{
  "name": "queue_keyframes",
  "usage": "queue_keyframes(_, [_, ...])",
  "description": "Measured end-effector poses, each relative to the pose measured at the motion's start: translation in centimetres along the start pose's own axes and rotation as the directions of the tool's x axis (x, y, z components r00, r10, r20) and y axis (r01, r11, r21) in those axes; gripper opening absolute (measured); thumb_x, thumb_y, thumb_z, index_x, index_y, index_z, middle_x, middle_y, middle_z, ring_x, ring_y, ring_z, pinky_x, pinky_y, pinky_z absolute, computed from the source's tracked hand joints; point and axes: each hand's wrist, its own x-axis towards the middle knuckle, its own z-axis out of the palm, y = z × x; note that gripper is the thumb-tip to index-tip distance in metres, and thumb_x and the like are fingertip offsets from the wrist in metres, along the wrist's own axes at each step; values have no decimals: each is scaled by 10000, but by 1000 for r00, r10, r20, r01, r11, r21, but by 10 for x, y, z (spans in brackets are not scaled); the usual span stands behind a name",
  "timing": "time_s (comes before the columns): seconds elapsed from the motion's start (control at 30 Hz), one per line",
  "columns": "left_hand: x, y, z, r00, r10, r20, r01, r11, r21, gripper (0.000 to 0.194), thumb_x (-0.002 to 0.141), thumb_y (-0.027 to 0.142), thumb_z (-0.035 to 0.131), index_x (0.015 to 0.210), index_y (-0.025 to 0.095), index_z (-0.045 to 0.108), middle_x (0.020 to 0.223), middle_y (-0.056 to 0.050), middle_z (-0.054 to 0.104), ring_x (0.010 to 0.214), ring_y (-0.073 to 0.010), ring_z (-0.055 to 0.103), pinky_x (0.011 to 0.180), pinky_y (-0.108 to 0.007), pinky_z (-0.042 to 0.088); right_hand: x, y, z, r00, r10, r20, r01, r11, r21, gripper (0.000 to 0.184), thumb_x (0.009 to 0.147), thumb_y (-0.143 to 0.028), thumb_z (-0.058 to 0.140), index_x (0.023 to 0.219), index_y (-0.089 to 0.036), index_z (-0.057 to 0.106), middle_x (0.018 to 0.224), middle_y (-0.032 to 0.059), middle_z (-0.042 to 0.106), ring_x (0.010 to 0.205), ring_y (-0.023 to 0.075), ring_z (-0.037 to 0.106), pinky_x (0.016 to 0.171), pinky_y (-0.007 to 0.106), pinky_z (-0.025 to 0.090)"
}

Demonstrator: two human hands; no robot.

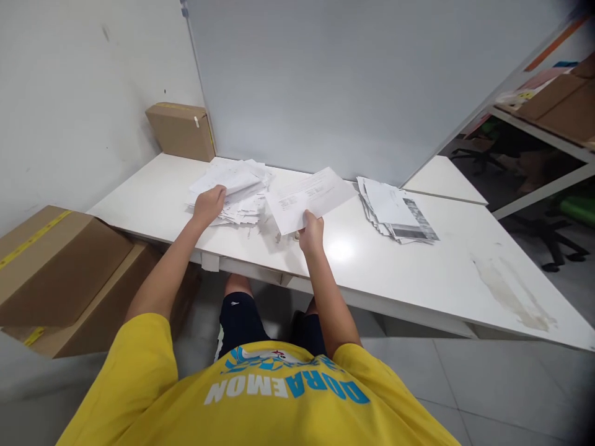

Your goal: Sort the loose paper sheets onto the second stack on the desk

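My right hand [311, 233] pinches the near edge of a printed sheet of paper [311, 197], lifted over the middle of the white table. My left hand [209, 205] is closed on the edge of a white sheet [227, 179] at the top of a loose paper pile [246, 209]. That pile is uneven, with sheets sticking out at several angles. To the right lies a second stack of papers [388, 207], fanned a little, with a dark printed picture showing on one sheet. The fingertips of both hands are partly hidden by the paper.
A cardboard box [181, 133] stands at the table's back left corner. More cardboard boxes [56, 266] are piled left of the white table [446, 272]. A grey panel [325, 80] rises along the back edge. A brownish stain [511, 294] marks the right end.
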Motion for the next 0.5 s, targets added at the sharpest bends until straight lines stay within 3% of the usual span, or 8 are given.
queue_keyframes(0.03, [-9,8,-3,989,9,-147,-17,999,-52,354,997,290,346,1111,150,650,1003,-132,743,912,-261,709,794,-354,518,-6,2,0,1000,3,8,-3,1000,10,508,813,-280,520,1319,-229,519,1267,71,652,1178,217,611,928,400,565])
queue_keyframes(0.1, [-32,29,-11,931,132,-340,-177,978,-106,356,1011,303,357,1153,154,648,1051,-127,747,935,-230,721,820,-332,540,-22,5,2,999,31,42,-33,999,43,532,797,-289,562,1324,-230,518,1286,67,651,1200,222,602,962,415,550])
queue_keyframes(0.13, [-45,41,-16,900,253,-354,-306,947,-100,332,1007,294,391,1168,164,651,1081,-123,748,962,-221,725,836,-323,552,-31,6,5,997,44,67,-49,996,72,547,783,-293,591,1322,-231,521,1288,62,654,1204,222,603,988,422,537])
queue_keyframes(0.2, [-71,65,-24,807,520,-280,-561,823,-90,292,990,238,451,1194,197,655,1152,-107,737,1062,-216,710,897,-327,564,-53,7,9,991,42,130,-63,985,161,561,762,-318,637,1307,-225,540,1281,55,665,1207,219,608,1050,432,496])
queue_keyframes(0.27, [-93,87,-29,706,677,-211,-705,701,-109,322,979,173,462,1252,215,628,1240,-98,704,1189,-222,655,972,-359,555,-76,7,11,978,26,206,-78,965,251,539,764,-383,652,1268,-205,582,1251,60,684,1214,225,612,1098,438,456])
queue_keyframes(0.37, [-118,109,-30,635,741,-217,-771,625,-122,373,965,120,475,1309,217,584,1265,-101,690,1209,-222,641,1012,-392,542,-109,9,6,944,44,326,-145,945,293,555,784,-549,623,1211,-194,642,1222,81,698,1271,259,581,1117,455,438])
queue_keyframes(0.5, [-135,123,-24,609,740,-285,-793,575,-201,254,957,152,505,1134,238,665,970,-63,771,980,-205,728,946,-371,577,-139,15,-10,911,18,412,-155,940,303,812,719,-827,524,1232,-211,650,1277,106,670,1379,295,477,1115,477,435])
